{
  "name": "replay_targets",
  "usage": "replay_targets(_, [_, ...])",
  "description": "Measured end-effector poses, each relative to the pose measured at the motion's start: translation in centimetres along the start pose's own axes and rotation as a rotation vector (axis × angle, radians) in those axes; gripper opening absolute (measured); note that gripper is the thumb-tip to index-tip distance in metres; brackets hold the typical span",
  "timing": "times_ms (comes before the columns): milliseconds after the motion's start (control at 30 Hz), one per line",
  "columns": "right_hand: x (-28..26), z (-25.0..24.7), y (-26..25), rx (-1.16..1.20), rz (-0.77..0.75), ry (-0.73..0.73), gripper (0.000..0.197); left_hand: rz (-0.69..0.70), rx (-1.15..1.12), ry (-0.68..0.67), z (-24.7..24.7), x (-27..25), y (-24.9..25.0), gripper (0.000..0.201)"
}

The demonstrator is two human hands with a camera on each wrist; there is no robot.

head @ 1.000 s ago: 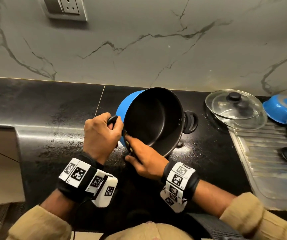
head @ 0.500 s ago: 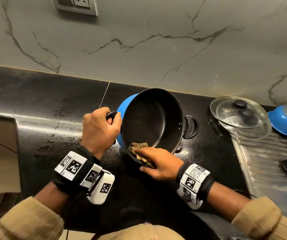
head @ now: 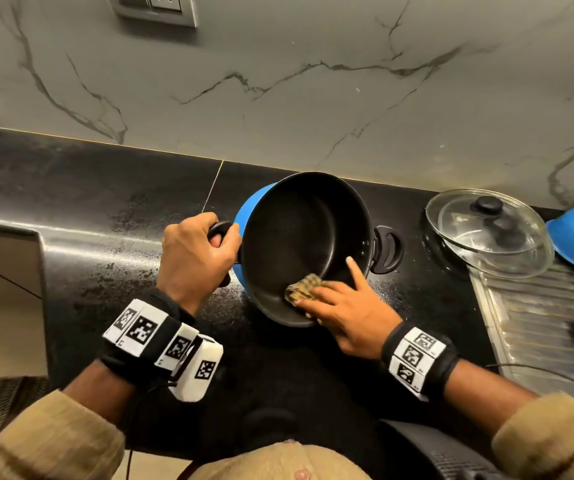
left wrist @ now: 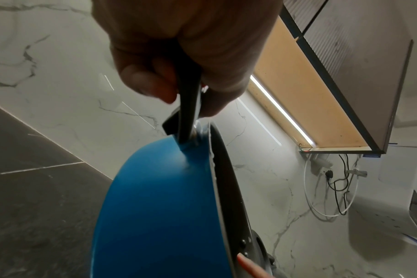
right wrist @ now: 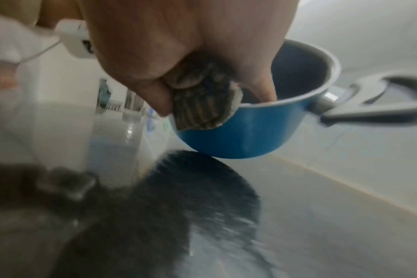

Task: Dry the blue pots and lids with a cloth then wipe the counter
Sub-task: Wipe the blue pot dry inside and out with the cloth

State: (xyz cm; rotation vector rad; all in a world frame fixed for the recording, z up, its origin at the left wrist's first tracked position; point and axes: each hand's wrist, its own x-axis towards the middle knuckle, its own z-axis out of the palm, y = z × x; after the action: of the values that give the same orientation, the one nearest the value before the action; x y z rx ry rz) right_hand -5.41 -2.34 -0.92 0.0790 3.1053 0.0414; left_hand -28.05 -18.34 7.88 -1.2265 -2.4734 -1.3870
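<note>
Now your left hand [head: 197, 252] grips the near-side handle of the blue pot [head: 304, 245], fingers [left wrist: 143, 75] curled round it, tipping the pot on the black bench [head: 71, 202] so its dark inside faces you. Your right hand [head: 348, 313] clasps the folded cloth [head: 304, 289] over the lower rim, thumb outside, forefinger stretched along the inner wall. To the right lies a glass lid [head: 486, 230]
</note>
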Motion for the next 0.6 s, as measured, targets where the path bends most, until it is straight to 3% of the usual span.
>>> replay_targets(167, [0.5,-0.4,0.6,0.121,-0.008,-0.051,0.066,0.016,-0.003,0.028,0.7,-0.4,0.8,0.039])
replay_targets(267, [1.9,-0.6,-2.2,0.531,0.04,0.004,0.068,0.004,-0.001,0.04,1.2,-0.5,1.4,0.038])
replay_targets(400, [5.9,-2.9,-6.2,1.007,0.129,0.283,0.065,-0.022,0.0,0.052,1.6,-0.4,1.7,0.039])
replay_targets(500, [6.8,-3.1,-6.9,1.036,0.179,0.371,0.061,-0.03,0.009,0.049,1.6,-0.3,1.5,0.041])
replay_targets(600, [5.1,-1.6,-5.7,0.823,0.083,0.277,0.059,-0.06,0.018,0.054,1.1,-0.1,0.9,0.045])
